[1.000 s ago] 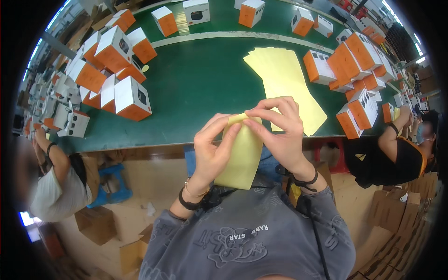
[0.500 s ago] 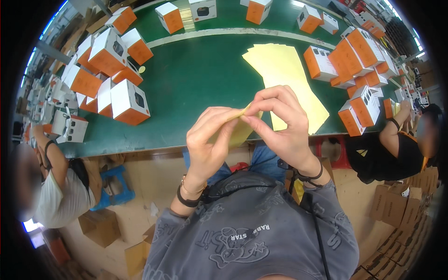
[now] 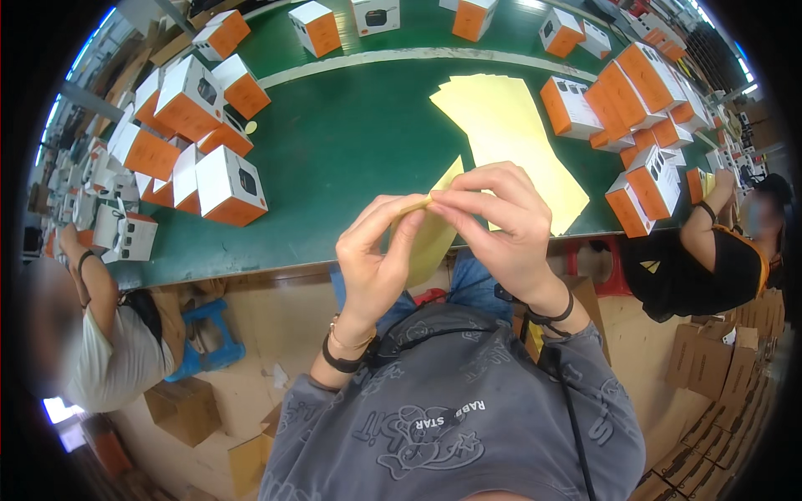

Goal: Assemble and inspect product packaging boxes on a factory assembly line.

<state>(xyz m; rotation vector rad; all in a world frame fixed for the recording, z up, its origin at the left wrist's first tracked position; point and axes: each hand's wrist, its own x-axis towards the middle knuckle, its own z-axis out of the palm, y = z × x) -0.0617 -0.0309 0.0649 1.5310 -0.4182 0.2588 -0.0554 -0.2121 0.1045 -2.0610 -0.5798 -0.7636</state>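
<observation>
In front of my chest I hold a thin yellow sheet (image 3: 431,250) above the table's near edge. My left hand (image 3: 378,250) pinches its upper edge between thumb and fingers, and the sheet hangs down behind that thumb. With thumb and forefinger closed, my right hand (image 3: 501,204) grips the same edge, its fingertips meeting those of the left. Whether a smaller piece is between the fingertips is too small to tell. Just beyond my right hand, a fanned stack of yellow sheets (image 3: 510,125) lies on the green table (image 3: 342,125).
White-and-orange boxes (image 3: 230,188) are piled at the left, with a small round yellow piece (image 3: 251,127) beside them. More boxes (image 3: 643,92) are heaped at the right. Co-workers sit on both sides, one near a blue stool (image 3: 205,338). Cartons (image 3: 180,409) stand on the floor.
The yellow sheet has turned, so a pointed corner now rises above my fingers and more hangs below. My right fingertips have shifted slightly left and down; both hands still pinch the edge.
</observation>
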